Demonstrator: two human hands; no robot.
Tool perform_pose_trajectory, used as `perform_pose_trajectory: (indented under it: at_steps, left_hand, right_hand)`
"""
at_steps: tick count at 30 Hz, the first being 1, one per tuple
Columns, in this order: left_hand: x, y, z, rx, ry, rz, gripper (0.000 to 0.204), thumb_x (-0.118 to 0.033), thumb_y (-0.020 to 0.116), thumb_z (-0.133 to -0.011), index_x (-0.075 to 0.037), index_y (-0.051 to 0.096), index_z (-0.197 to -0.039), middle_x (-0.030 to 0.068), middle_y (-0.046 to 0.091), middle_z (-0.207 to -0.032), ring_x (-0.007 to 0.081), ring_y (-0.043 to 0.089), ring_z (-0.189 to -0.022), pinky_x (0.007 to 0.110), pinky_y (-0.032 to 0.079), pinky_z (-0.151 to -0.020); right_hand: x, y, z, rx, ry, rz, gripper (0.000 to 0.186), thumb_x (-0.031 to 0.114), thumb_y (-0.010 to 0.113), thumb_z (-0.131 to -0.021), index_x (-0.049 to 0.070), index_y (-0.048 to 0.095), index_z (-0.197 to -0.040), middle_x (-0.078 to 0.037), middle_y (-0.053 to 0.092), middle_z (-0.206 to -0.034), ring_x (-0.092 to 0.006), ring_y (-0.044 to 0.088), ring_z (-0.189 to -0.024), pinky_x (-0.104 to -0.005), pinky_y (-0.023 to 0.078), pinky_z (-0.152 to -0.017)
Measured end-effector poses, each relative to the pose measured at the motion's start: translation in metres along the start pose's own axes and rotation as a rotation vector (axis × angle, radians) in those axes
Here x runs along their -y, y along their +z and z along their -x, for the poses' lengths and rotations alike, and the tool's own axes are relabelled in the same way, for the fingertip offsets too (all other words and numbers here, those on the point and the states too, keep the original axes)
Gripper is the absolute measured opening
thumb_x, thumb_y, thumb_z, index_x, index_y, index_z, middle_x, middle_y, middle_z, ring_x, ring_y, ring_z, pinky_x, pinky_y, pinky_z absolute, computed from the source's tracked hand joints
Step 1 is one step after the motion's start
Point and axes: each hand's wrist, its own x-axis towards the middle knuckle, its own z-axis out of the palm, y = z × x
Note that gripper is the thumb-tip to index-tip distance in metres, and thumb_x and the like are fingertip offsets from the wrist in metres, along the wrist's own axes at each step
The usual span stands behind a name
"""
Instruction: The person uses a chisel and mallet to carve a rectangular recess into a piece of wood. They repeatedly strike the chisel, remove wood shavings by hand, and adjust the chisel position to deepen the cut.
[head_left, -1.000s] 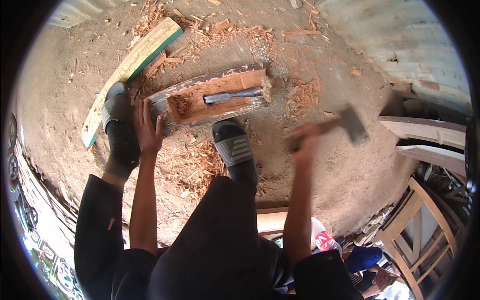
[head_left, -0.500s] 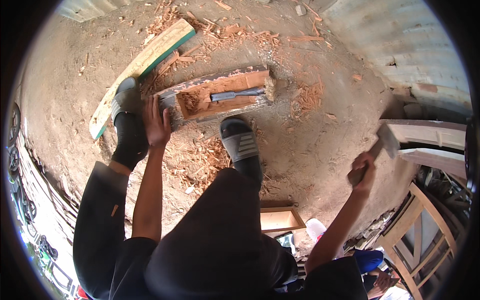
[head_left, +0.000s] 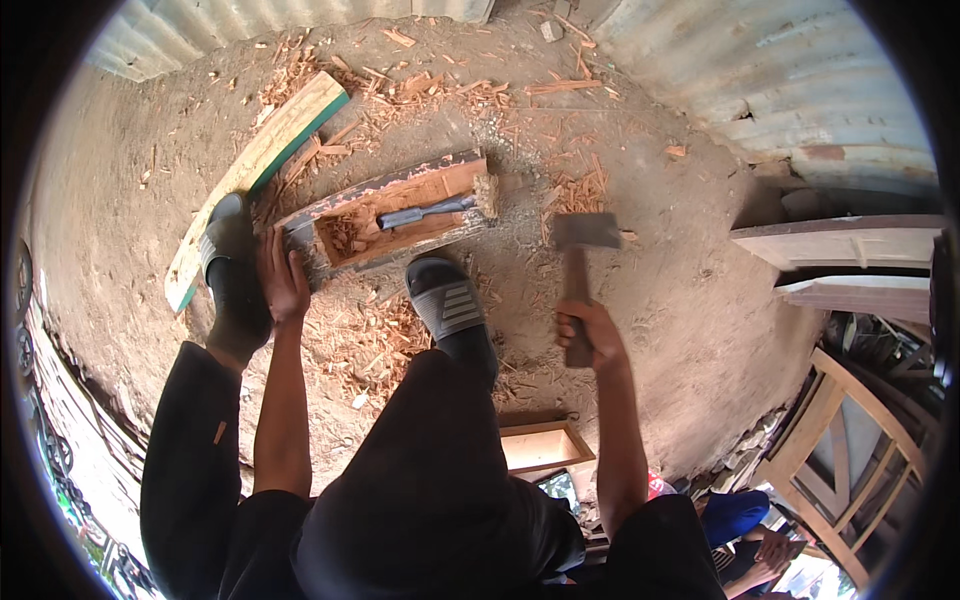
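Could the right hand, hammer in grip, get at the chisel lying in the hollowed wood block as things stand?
Probably yes: the right hand holds the hammer just right of the wood block, and nothing covers the chisel.

Outdoor woodwork yard: dirt floor (head_left: 650,330), wood chips (head_left: 380,340), corrugated sheets (head_left: 790,80).

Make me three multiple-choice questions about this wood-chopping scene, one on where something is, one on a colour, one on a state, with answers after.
1. Where does the chisel lie?
A. in the hollow of the wood block
B. on the plank
C. under the sandal

2. What colour is the plank edge?
A. red
B. green
C. blue

3. What is the right hand doing?
A. resting open on the ground
B. gripping the hammer
C. touching the block

Answers: 1 A, the chisel sits inside the carved cavity. 2 B, a green stripe runs along the plank's side. 3 B, the fingers wrap the handle, while the left hand rests at the block's end.
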Motion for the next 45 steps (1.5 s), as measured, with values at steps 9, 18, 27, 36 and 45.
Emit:
perform_pose_trajectory:
  at_steps: [9,18,27,36,45]
  left_hand:
    - [-0.011,-0.004,-0.008,-0.002,0.024,-0.004,0.042,-0.020,0.041,-0.095,-0.003,0.040,-0.134,0.0210,0.041,-0.136,0.0371,0.038,-0.127,0.045,0.026,-0.107]
    - [-0.041,-0.017,-0.035,-0.150,-0.045,0.127,0.035,-0.021,0.052,-0.091,0.000,0.053,-0.118,0.0195,0.058,-0.109,0.0348,0.052,-0.106,0.044,0.039,-0.092]
    - [-0.265,0.041,-0.097,0.463,-0.097,0.154,0.088,-0.063,0.063,-0.071,0.004,0.044,-0.124,0.0259,0.052,-0.119,0.0390,0.050,-0.113,0.044,0.042,-0.094]
    - [-0.252,0.047,-0.110,0.513,-0.129,0.362,0.051,-0.038,0.056,-0.081,0.005,0.053,-0.110,0.0276,0.064,-0.090,0.0409,0.063,-0.088,0.045,0.050,-0.083]
    - [-0.211,-0.006,-0.103,0.371,-0.277,0.944,0.071,-0.050,0.059,-0.083,0.008,0.046,-0.122,0.0253,0.059,-0.101,0.0353,0.060,-0.092,0.044,0.051,-0.080]
  right_hand:
    - [0.116,-0.042,0.033,-0.582,-1.107,-0.541,0.024,0.019,0.046,-0.092,0.014,0.051,-0.069,-0.003,0.054,-0.059,-0.0123,0.052,-0.055,-0.0243,0.045,-0.053]
    - [-0.035,0.046,-0.041,-0.089,-0.213,0.313,0.013,0.020,0.056,-0.086,0.007,0.054,-0.081,-0.003,0.054,-0.063,-0.0138,0.052,-0.052,-0.0283,0.043,-0.050]
    - [-0.124,-0.112,0.016,-0.123,0.005,-0.322,0.014,0.016,0.060,-0.083,0.007,0.049,-0.080,-0.002,0.047,-0.061,-0.0146,0.047,-0.049,-0.0290,0.039,-0.045]
    - [-0.173,-0.169,0.120,-0.370,-0.077,-0.321,0.020,0.017,0.063,-0.080,0.005,0.049,-0.089,-0.007,0.048,-0.073,-0.0189,0.047,-0.062,-0.0322,0.039,-0.055]
    - [-0.132,-0.116,0.089,-0.301,-0.298,0.119,0.030,0.019,0.065,-0.078,0.003,0.049,-0.099,-0.011,0.049,-0.086,-0.0231,0.048,-0.076,-0.0354,0.040,-0.065]
